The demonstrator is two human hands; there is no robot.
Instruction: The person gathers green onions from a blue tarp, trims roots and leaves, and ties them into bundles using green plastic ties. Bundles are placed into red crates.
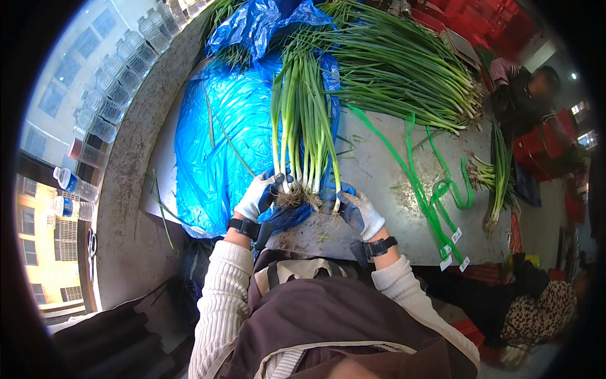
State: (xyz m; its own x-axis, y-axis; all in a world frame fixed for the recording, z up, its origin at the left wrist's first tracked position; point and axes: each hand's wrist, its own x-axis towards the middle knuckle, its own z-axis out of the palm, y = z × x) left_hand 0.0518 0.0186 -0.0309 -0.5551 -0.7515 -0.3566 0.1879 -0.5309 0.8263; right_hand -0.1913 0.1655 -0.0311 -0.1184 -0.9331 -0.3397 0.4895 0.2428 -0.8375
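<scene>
In front of me a bunch of green onions point(303, 128) lies on blue plastic sheeting point(208, 156), its white root ends towards me. My left hand point(262, 192), in a white and blue work glove, has its fingers on the roots at the bunch's left side. At the right side, my gloved right hand point(357, 206) holds one green onion point(336, 189) near its roots, slightly apart from the others. A large pile of green onions point(407, 71) covers the back right of the metal table point(378, 237). Green mesh strips point(421, 199) with white tags lie to the right.
A smaller bunch of green onions point(499, 175) lies by the right edge. Plastic bottles point(113, 85) line the ledge at left, with scissors point(91, 243) nearby. A person point(530, 94) is at the far right; another person point(539, 312) is lower right. Red crates point(539, 147) stand beyond.
</scene>
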